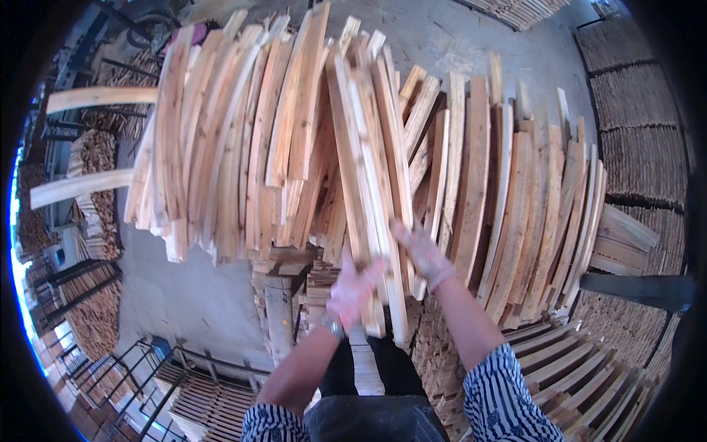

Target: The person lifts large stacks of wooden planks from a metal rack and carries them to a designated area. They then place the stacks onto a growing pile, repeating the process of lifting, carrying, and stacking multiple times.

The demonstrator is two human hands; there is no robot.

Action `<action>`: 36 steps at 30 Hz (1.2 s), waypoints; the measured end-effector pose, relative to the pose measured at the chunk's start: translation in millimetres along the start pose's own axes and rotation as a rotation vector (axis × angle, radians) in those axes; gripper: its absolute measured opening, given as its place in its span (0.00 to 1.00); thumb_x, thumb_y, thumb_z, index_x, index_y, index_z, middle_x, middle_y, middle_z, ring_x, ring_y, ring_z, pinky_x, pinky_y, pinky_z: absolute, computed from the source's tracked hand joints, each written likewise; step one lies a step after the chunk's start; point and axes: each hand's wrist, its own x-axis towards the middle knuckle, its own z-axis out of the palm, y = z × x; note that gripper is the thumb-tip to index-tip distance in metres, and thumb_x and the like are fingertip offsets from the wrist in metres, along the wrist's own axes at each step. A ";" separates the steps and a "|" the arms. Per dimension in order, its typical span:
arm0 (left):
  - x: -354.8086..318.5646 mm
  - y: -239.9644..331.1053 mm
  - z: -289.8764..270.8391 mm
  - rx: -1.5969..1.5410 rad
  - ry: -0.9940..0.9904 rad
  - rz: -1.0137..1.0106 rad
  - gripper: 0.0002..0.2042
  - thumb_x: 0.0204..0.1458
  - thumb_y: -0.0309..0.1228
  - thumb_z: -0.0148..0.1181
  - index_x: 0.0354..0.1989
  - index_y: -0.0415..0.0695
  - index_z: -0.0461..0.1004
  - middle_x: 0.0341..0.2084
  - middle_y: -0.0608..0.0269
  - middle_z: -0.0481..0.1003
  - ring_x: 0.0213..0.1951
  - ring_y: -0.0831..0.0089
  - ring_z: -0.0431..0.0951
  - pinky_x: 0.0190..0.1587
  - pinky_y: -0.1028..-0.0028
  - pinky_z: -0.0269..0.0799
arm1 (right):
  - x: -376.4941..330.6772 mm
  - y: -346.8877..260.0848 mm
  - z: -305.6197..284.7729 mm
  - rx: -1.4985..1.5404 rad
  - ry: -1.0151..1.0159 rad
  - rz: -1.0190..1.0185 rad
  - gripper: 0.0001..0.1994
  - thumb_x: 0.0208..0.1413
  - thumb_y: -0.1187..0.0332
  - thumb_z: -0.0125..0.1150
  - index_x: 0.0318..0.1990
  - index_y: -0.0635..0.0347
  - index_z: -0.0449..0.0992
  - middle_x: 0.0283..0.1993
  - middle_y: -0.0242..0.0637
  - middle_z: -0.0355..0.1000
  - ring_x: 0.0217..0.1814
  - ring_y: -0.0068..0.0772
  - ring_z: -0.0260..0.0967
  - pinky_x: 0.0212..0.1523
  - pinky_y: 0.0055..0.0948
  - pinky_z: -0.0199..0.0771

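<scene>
Through my feed, the left hand and right hand are apart, fingers spread, flanking a bundle of slats that extends toward twelve o'clock; I can't tell how firmly they touch it. Loose boards lie at ten o'clock, upright-edged planks at two.

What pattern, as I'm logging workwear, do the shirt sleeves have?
The sleeves are striped dark blue and white, best seen in the head view.

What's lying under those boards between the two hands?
Other boards peek out lower down on either side; whatever lies directly beneath the middle boards is covered, so I cannot tell.
</scene>
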 end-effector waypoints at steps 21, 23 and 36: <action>-214.3 -21.3 15.9 -0.319 0.019 0.032 0.34 0.59 0.37 0.63 0.68 0.45 0.51 0.54 0.58 0.70 0.54 0.69 0.72 0.56 0.66 0.71 | -268.0 -54.7 58.0 0.380 0.002 0.035 0.46 0.57 0.52 0.67 0.73 0.66 0.46 0.64 0.45 0.66 0.64 0.32 0.63 0.64 0.31 0.65; -218.5 -7.7 15.8 -0.213 -0.034 0.203 0.38 0.59 0.38 0.64 0.71 0.43 0.47 0.57 0.56 0.70 0.55 0.69 0.71 0.57 0.67 0.71 | -285.9 -93.6 46.5 0.411 0.015 -0.067 0.48 0.57 0.52 0.68 0.73 0.67 0.44 0.64 0.45 0.65 0.64 0.33 0.63 0.65 0.32 0.64; -381.1 152.2 12.6 -0.049 -0.363 0.597 0.38 0.57 0.47 0.62 0.71 0.41 0.54 0.63 0.54 0.65 0.63 0.62 0.66 0.64 0.65 0.66 | -475.2 -236.4 6.9 0.258 0.037 -0.524 0.58 0.50 0.39 0.67 0.74 0.70 0.38 0.74 0.52 0.50 0.75 0.40 0.48 0.73 0.31 0.49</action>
